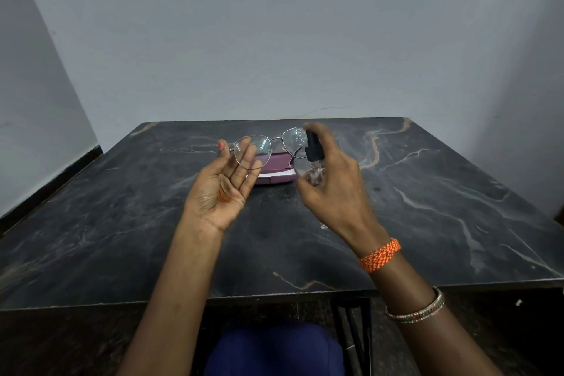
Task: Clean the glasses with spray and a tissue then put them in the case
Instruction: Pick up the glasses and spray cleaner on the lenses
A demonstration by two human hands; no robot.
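Thin metal-framed glasses (271,145) are held up above the table, lenses facing me. My left hand (225,183) holds them at their left lens, palm up, thumb and fingers pinching the rim. My right hand (332,180) grips a small clear spray bottle (314,162) with a black pump top, a finger on the top, its nozzle close to the right lens. Droplets show on that lens. Behind the hands a purple glasses case (276,166) lies on the table with a white tissue (282,174) partly showing at its front.
The dark marble table (427,207) stands against a pale wall. Its near edge runs across the lower frame, with black metal legs and my blue-clad lap below it. An orange thread band and bangles circle my right wrist.
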